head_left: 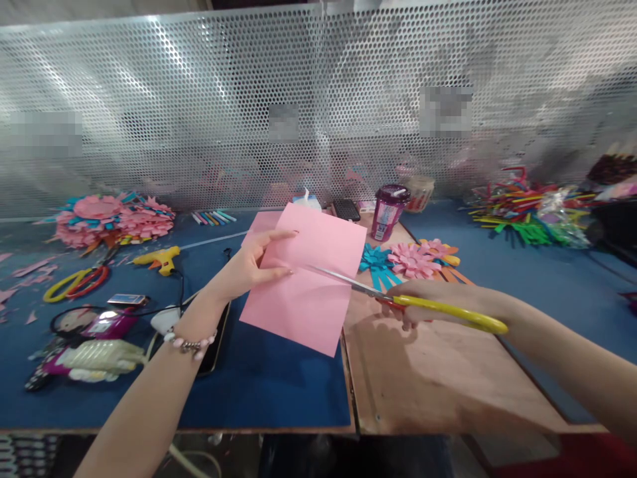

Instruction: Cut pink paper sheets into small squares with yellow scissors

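Note:
A sheet of pink paper (313, 245) is held up over the table by my left hand (259, 260), its thumb and fingers closed on the left side. My right hand (423, 299) grips scissors with yellow and red handles (448, 312). Their long blades lie across the middle of the sheet from its right edge, tips close to my left thumb. Another pink sheet (256, 224) shows partly behind the first. Blue and pink paper flowers (413, 259) lie just beyond my right hand.
Yellow glue gun (160, 259), second scissors (77, 284), dolls (94, 352) and a pink flower pile (114, 216) are on the left. A purple cup (389, 212) stands behind the flowers. Colourful strips (532, 212) lie right. A perforated metal screen (318, 86) closes the back.

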### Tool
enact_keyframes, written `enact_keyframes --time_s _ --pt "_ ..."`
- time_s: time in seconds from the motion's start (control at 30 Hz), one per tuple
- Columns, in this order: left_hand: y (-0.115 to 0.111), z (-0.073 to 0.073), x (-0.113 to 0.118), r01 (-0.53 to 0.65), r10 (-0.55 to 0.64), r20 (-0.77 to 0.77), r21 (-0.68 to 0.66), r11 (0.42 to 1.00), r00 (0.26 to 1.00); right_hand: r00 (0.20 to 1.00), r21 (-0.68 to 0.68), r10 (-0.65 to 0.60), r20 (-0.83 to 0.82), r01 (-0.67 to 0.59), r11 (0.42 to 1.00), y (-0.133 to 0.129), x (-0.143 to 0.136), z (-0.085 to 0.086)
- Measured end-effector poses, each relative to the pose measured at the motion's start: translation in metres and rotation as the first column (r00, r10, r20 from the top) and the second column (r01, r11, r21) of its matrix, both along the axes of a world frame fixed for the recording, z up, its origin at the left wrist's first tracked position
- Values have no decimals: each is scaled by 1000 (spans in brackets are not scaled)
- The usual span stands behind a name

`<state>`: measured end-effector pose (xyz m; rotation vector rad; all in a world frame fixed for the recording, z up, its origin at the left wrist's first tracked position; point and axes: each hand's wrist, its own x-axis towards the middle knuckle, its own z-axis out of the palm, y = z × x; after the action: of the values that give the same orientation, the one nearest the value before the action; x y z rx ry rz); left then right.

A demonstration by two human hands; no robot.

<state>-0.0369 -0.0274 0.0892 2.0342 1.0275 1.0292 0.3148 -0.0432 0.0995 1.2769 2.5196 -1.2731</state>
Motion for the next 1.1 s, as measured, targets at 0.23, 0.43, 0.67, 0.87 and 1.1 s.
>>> enact_keyframes --time_s 0.23,0.43,0.67,0.87,1.1 --pt "0 -1 0 -13 14 -24 28 1000 1000 998 -81 -66 -4 65 995 -3 -3 1" --pt "1 -3 -1 -2 3 -18 21 1000 1000 997 34 -68 34 67 997 -1 -2 -13" --pt "0 -2 0 -10 11 -32 26 1000 999 992 78 -100 81 94 993 4 -4 -23" --pt "0 -2 -1 -7 8 -42 29 1000 999 989 7 -132 70 132 991 3 -8 -23" --pt "-1 0 1 -14 16 -47 34 999 999 976 88 -146 160 134 987 3 -9 -24"
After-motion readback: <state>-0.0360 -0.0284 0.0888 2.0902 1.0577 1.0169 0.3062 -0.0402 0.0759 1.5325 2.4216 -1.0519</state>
